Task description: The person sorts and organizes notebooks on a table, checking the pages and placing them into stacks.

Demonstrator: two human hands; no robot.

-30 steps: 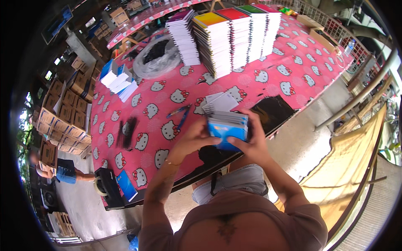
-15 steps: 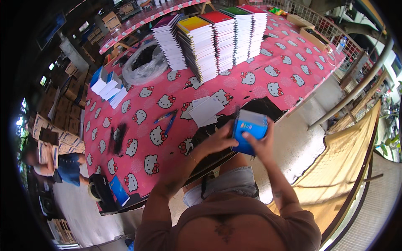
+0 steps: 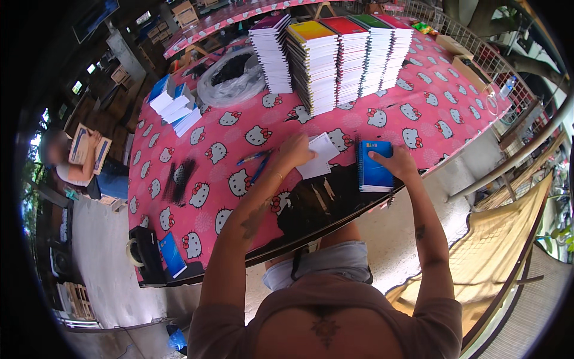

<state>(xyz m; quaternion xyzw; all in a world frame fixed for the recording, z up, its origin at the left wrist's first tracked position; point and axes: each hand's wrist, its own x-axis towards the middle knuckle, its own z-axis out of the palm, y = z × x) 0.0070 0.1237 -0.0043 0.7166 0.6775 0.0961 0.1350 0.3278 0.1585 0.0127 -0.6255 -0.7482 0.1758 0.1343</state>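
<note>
One blue-covered spiral notebook with white pages (image 3: pixel 375 173), perhaps several in one pile, lies upon the table at its near edge, in front of us and to the right. Our right hand (image 3: pixel 396 163) holds it in a narrow grip, the thumb on the cover; the other fingers are mostly hidden. Our left hand (image 3: pixel 296 149) touches the loose white paper sheets (image 3: pixel 321 160); whether it pinches them, we cannot tell. Between the notebook and the sheets a narrow space is open. The notebook's lower right corner is very close to the table border, and beyond it is the pale floor (image 3: pixel 412 209). Nearer to us, a torn black patch of bare tabletop (image 3: pixel 302 206) gives free room.

Left of the sheets, thin blue-handled tools (image 3: pixel 256 164) lie on the pink printed tablecloth (image 3: pixel 206 134), beside our left forearm. Farther away, tall stacks of spiral notebooks with coloured covers (image 3: pixel 338 69) block the far middle; to their left we see a clear plastic bundle (image 3: pixel 230 78) and lower blue-covered piles (image 3: pixel 173 106). At the left near corner stand a black tape dispenser (image 3: pixel 149 257) and another blue notebook (image 3: pixel 172 254), lying flat.
</note>
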